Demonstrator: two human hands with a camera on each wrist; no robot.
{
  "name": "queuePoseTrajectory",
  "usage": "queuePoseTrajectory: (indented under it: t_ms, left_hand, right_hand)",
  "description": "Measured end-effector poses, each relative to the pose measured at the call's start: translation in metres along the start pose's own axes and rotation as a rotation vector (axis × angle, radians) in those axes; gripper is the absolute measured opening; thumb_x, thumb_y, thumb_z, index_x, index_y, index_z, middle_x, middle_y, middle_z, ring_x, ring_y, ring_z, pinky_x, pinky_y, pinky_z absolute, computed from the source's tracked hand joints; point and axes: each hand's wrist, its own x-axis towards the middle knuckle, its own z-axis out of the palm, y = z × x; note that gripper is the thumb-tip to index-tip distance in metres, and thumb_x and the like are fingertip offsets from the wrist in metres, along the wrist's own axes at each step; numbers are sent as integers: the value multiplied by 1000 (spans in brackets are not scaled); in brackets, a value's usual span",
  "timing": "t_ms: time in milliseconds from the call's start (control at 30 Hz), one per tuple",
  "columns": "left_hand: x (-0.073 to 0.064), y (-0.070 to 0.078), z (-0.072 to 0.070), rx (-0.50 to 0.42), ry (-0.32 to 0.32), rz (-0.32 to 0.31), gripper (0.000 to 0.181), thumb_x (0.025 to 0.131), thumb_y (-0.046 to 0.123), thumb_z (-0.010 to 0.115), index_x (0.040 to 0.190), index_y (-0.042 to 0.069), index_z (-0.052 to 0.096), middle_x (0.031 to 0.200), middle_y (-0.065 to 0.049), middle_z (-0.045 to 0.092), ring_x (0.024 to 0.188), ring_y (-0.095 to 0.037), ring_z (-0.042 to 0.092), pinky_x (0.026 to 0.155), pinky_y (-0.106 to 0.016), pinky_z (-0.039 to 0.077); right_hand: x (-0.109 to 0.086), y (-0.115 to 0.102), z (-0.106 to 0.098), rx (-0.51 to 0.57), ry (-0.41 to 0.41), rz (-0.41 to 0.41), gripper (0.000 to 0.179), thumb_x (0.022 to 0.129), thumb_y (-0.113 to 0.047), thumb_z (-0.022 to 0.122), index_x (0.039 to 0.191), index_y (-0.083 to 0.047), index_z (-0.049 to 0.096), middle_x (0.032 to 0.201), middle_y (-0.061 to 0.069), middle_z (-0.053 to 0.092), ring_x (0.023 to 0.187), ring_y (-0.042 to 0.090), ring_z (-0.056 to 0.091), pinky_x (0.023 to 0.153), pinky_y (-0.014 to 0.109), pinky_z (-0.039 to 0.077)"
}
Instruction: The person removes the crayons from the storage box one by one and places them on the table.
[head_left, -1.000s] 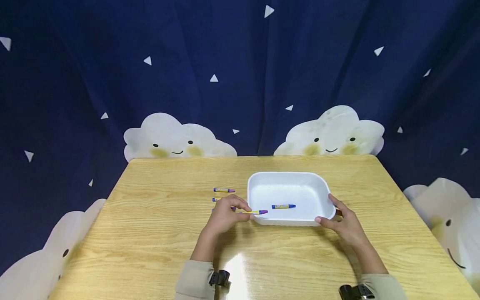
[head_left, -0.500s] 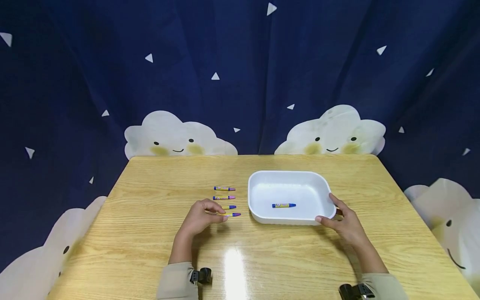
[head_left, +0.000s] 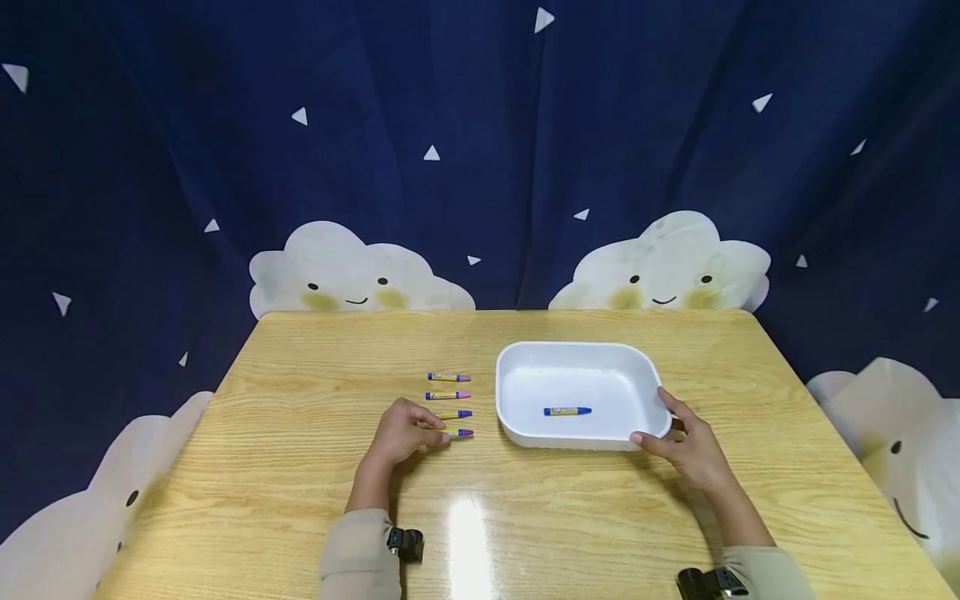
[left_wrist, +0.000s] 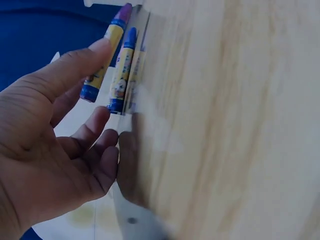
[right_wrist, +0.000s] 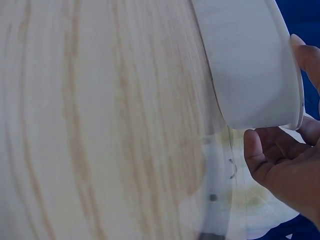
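My left hand (head_left: 405, 432) pinches a purple crayon (left_wrist: 109, 50) between thumb and index finger, at the near end of a row of crayons. Just beyond it a blue crayon (head_left: 459, 414) lies parallel, its rear end partly behind the fingers in the head view. Farther back in the row are a pink crayon (head_left: 448, 395) and a mauve-tipped crayon (head_left: 449, 377), tips pointing right. My right hand (head_left: 693, 450) grips the near right corner of a white plastic tub (head_left: 510, 433), thumb on the rim. Inside the tub lies a second blue crayon (head_left: 567, 411).
The wooden table (head_left: 570, 517) carries the tub and the crayons, with a narrow gap between the row's tips and the tub's left wall. A dark blue curtain (head_left: 480, 125) with white clouds hangs behind and beside the table.
My left hand has carried the purple crayon from the tub's left rim leftward to the row's near end, then slightly lower. The right hand and tub have stayed put.
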Motion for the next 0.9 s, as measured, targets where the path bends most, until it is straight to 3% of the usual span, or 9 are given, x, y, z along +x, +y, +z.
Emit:
queuePoseTrajectory:
  t_ms: [233,367,500,600,767,900]
  left_hand:
    - [1,-3,5,75,44,5,12,63,4,84,67,8,73,81,1,67,86,-19,57,77,-36,44]
    - [0,-2,4,97,58,15,12,63,5,84,68,9,74,87,-2,63,93,-24,54,87,-41,39]
    - [-2,3,2,110,45,-24,13,64,7,84,72,9,74,93,-4,62,98,-25,52,85,-41,40]
    - [-4,11,0,114,18,-47,17,66,9,83,80,8,74,94,-6,61,93,-24,52,76,-38,42]
    - [-5,33,-1,111,-23,3,24,72,12,79,95,7,73,99,-12,59,83,-24,52,67,-35,44]
    - [-3,53,3,94,-16,52,24,76,12,76,99,11,73,108,-8,62,90,-29,57,72,-37,46]
  right_hand:
    - [1,2,1,-1,4,-3,94,78,-31,77,148,-6,20,129,30,40,109,40,47,68,26,47]
    - [1,3,1,0,8,-2,94,78,-31,77,148,-6,20,129,30,40,109,40,47,68,26,47]
    - [1,3,1,-4,5,-1,94,77,-31,77,148,-5,20,130,30,39,110,41,46,68,27,47]
    - [1,3,1,-8,8,0,94,77,-31,77,148,-5,20,130,30,39,110,41,46,69,27,47]
    - [1,3,1,-4,13,-7,94,78,-30,77,147,-4,20,128,31,40,107,40,48,68,26,47]
    - [1,3,1,12,12,-14,93,78,-28,77,147,-4,21,124,30,44,104,39,50,67,26,47]
